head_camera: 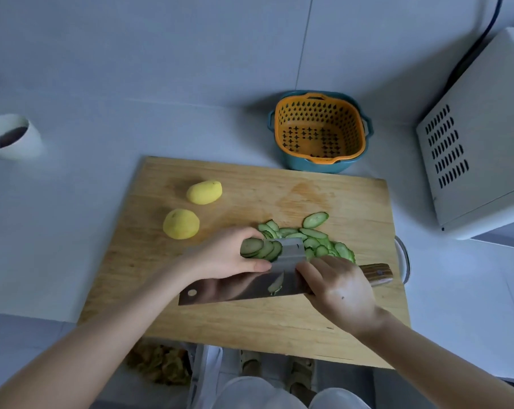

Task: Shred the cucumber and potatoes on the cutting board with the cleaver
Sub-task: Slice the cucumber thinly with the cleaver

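On the cutting board [279,326], the left grip [232,255] curls round a stack of cucumber slices [257,247], which the cleaver [241,287] blade partly hides. The right grip [338,287] wraps the cleaver's handle, covering most of it. Two peeled potatoes [204,192] lie far left.

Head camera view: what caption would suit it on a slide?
Left hand holds stacked cucumber slices while right hand grips the cleaver; two peeled potatoes lie on the cutting board.
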Available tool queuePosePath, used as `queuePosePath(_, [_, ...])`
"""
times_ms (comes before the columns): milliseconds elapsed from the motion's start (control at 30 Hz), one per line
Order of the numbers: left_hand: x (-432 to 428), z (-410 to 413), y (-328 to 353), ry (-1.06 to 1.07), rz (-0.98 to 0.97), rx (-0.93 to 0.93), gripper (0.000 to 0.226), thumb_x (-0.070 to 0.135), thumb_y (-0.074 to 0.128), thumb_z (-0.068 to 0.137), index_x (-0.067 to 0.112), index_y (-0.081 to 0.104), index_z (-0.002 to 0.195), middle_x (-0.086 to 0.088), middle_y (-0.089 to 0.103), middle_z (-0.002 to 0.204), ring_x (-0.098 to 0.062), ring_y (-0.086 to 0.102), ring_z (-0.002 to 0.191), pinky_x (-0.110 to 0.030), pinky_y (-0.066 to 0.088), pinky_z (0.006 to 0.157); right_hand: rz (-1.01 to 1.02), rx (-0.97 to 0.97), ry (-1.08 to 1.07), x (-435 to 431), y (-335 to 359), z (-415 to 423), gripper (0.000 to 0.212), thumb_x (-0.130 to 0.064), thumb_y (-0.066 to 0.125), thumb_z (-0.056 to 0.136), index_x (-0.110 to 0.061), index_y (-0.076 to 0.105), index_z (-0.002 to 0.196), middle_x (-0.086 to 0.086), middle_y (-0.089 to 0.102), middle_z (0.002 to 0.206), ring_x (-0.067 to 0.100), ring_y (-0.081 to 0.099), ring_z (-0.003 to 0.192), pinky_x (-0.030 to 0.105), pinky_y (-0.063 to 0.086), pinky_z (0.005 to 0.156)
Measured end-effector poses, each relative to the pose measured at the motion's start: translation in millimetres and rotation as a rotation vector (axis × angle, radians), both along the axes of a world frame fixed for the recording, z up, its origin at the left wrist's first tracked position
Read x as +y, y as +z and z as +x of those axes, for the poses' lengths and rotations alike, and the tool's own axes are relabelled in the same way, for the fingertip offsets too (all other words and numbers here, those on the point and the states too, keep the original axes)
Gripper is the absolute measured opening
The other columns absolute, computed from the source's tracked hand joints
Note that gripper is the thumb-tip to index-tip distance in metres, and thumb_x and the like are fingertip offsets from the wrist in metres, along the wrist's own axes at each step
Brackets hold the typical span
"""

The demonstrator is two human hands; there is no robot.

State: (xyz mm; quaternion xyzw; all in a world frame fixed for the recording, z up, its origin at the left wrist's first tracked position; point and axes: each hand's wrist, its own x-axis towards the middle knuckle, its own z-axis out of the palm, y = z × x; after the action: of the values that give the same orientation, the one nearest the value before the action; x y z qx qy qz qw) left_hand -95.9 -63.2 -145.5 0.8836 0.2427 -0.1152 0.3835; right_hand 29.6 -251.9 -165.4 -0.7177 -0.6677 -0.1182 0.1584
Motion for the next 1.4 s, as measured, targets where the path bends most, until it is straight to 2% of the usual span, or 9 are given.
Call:
queuePosePath(100, [7,7,-4,-0.018,-0.043,0.028,0.050,0.044,0.073,0.079,0.022,0.058,0.122,0.008,0.061,0.116,-0.011,0.055,0.105,-0.028,0.043,0.092,-0.013,-0.039,0.025,-2,1,7,0.014,0.003,0.060,0.068,-0.010,0.057,0.062,0.000,0.043,0.049,0.016,0.036,0.041,0.022,0.024,0.043])
queuePosePath(300, [21,24,-15,0.093,-0.283,0.008,0.035,0.025,0.077,0.080,0.022,0.061,0.111,0.008,0.059,0.119,-0.006,0.049,0.119,-0.024,0.037,0.104,-0.064,-0.066,0.047,-3,4,20,0.019,0.006,0.068,0.060,-0.009,0.056,0.063,0.001,0.043,0.049,0.017,0.035,0.040,0.023,0.026,0.040])
queuePosePath(533, [41,30,-18,0.431,-0.336,-0.051,0.031,0.006,0.075,0.079,0.018,0.057,0.101,0.001,0.060,0.101,-0.016,0.058,0.097,-0.033,0.049,0.091,-0.096,-0.062,0.033,-12,8,34,0.014,0.003,0.062,0.065,-0.010,0.057,0.064,0.001,0.045,0.051,0.018,0.037,0.042,0.024,0.028,0.041])
queuePosePath(667, [48,23,-19,0.486,-0.454,-0.046,0.025,0.004,0.073,0.080,0.014,0.061,0.101,-0.002,0.063,0.097,-0.012,0.057,0.087,-0.023,0.045,0.074,-0.093,-0.011,-0.068,-25,15,48,0.015,-0.005,0.046,0.070,-0.008,0.060,0.064,0.001,0.050,0.050,0.020,0.044,0.040,0.022,0.031,0.041])
queuePosePath(867, [58,26,-32,0.583,-0.763,-0.002,0.019,0.004,0.064,0.088,0.011,0.060,0.105,-0.007,0.060,0.115,-0.016,0.056,0.099,-0.026,0.046,0.077,-0.109,0.049,-0.324,-54,18,71,0.021,0.005,0.075,0.052,-0.006,0.063,0.066,0.002,0.054,0.049,0.024,0.048,0.039,0.022,0.034,0.037])
queuePosePath(1000, [52,26,-48,0.243,-0.255,0.046,0.025,0.016,0.071,0.084,0.016,0.061,0.108,0.000,0.062,0.112,-0.017,0.057,0.106,-0.026,0.045,0.085,-0.061,0.121,-0.473,-64,19,75,0.020,0.005,0.074,0.057,-0.010,0.064,0.067,0.001,0.054,0.047,0.024,0.047,0.038,0.019,0.030,0.040])
queuePosePath(1167, [22,31,-63,-0.226,-0.038,-0.018,0.013,0.019,0.074,0.082,0.018,0.065,0.092,0.010,0.051,0.095,-0.009,0.048,0.095,-0.018,0.035,0.082,-0.021,0.193,-0.605,-61,19,72,0.022,0.002,0.079,0.057,-0.011,0.065,0.067,0.001,0.055,0.046,0.024,0.048,0.036,0.014,0.023,0.046])
queuePosePath(1300, [16,28,-76,-0.265,0.333,-0.139,0.036,0.035,0.077,0.075,0.018,0.060,0.100,0.011,0.046,0.100,-0.010,0.035,0.100,-0.032,0.031,0.093,-0.005,0.226,-0.636,-57,18,67,0.023,0.001,0.080,0.058,-0.011,0.063,0.067,0.000,0.055,0.046,0.023,0.048,0.036,0.010,0.019,0.045])
queuePosePath(1400, [14,22,-77,-0.302,0.523,-0.285,0.046,0.041,0.085,0.059,0.016,0.056,0.084,0.004,0.054,0.089,-0.018,0.048,0.086,-0.034,0.040,0.078,-0.004,0.247,-0.637,-55,16,63,0.024,0.000,0.081,0.057,-0.012,0.063,0.067,-0.001,0.055,0.046,0.021,0.048,0.036,0.015,0.026,0.047])
